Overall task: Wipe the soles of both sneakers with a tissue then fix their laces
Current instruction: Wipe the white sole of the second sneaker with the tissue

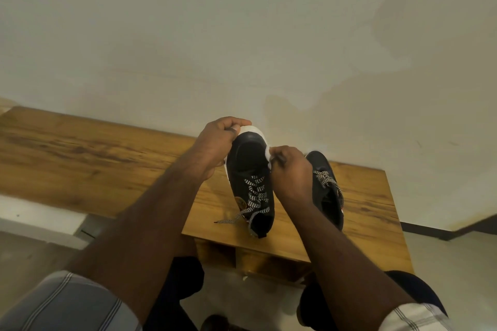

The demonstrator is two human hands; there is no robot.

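A black sneaker [251, 183] with a white sole rim and black-and-white zigzag laces [255, 193] is held with its toe raised, its loose lace ends trailing onto the wood. A white tissue [268, 154] touches the sole's right edge. The second black sneaker [326, 185] lies just beside it on the right, laces untidy.

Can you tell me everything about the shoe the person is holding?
The held sneaker is black, with a white rubber sole edge and zigzag black-and-white laces hanging loose. Its toe points away from the person, above the wooden table. The left hand grips the toe; the right hand presses a white tissue against its side.
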